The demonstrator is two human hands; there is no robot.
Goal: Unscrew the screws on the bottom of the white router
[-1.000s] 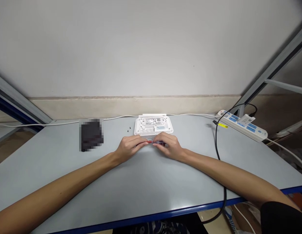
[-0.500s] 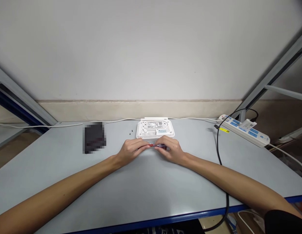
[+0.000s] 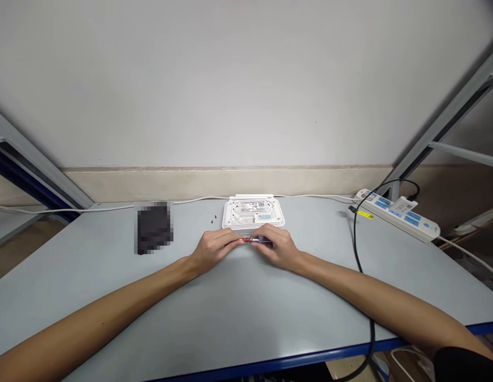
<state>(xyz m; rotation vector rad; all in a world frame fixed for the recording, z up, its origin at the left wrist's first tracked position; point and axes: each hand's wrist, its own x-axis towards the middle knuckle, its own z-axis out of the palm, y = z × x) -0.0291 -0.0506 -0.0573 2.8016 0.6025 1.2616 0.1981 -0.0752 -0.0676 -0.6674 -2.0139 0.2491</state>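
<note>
In front of the white router, a small screwdriver [image 3: 253, 240] lies level between my two hands. My left hand [image 3: 216, 248] pinches its thin red end between thumb and fingers. Thumb and fingers of my right hand [image 3: 278, 248] are closed round the purplish, see-through handle, with part of it hidden behind them. Just beyond the hands sits the router [image 3: 239, 217], its vented, labelled underside facing up. To the left of the router are two tiny dark screws [image 3: 212, 221] on the grey table.
A blurred dark object [image 3: 154, 228] lies at the left. On the right stands a white power strip [image 3: 397, 215] with a plug in it. A black cable [image 3: 354, 241] crosses the table under my right forearm. A white cable [image 3: 198, 200] runs along the wall.
The fingers of my right hand have shifted slightly on the handle, and more of the screwdriver's red end and collar shows. Router and screws stay in place; the view tilts slightly.
</note>
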